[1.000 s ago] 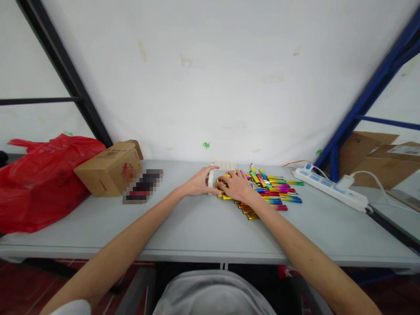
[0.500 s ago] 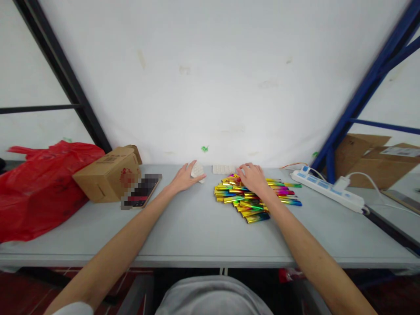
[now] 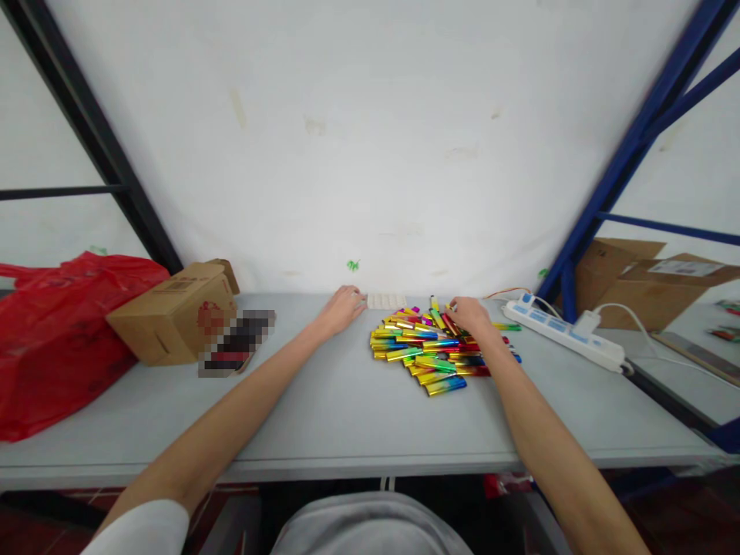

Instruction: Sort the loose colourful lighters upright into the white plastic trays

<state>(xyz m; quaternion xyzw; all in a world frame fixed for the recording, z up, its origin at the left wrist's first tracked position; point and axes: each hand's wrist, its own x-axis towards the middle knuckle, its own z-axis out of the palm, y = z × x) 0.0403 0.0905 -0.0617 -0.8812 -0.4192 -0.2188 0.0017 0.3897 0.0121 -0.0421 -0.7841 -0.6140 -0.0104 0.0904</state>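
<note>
Shifted rightward, our left hand (image 3: pixel 342 310) now sits at the white slab (image 3: pixel 386 301), our right hand (image 3: pixel 470 314) at the shiny sticks (image 3: pixel 425 335); both half-curled, whether gripping we cannot tell.

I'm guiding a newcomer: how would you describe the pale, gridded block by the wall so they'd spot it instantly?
Find the long grey table against the white wall. At its far edge, beside the person's left hand, sits the off-white, oblong block with a gridded top. Unlike the shiny multicoloured sticks heaped nearer, it is all one pale colour.
</note>
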